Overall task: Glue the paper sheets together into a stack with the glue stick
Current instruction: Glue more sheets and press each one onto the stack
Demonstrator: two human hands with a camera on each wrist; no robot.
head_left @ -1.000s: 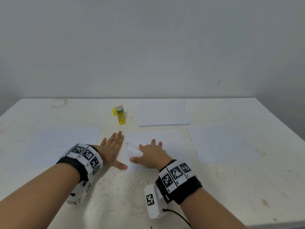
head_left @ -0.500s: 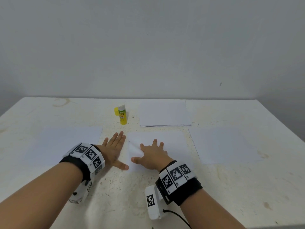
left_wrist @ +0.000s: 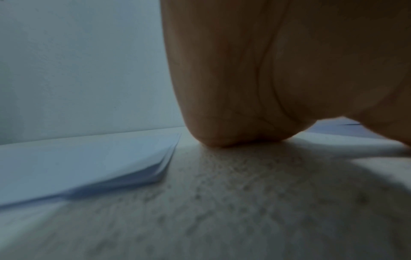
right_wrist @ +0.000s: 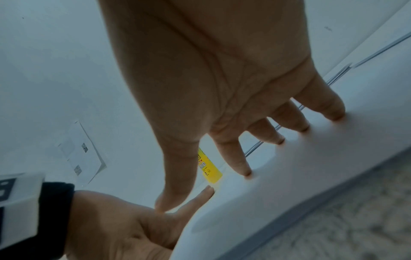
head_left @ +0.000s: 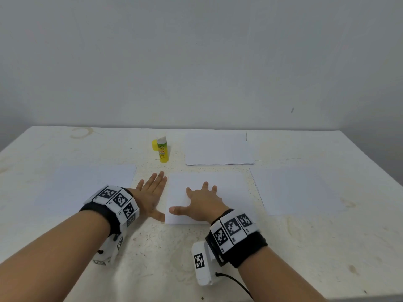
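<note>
We press the centre sheet (head_left: 218,188) flat with the right hand (head_left: 200,205), fingers spread, holding nothing; the left hand (head_left: 150,192) lies flat on the desk (head_left: 65,214) beside it. The glue stick (head_left: 162,150) stands uncapped at upper centre and may dry; a sliding sheet would misalign the stack (head_left: 218,149).

Four paper piles (head_left: 218,149), one glue stick (head_left: 163,150)

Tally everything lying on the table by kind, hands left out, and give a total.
Paper lots: 4, the left sheets, the middle paper, the right sheet and the far stack.
Glue stick: 1.
Yellow cap: 1.
Total: 6.
</note>
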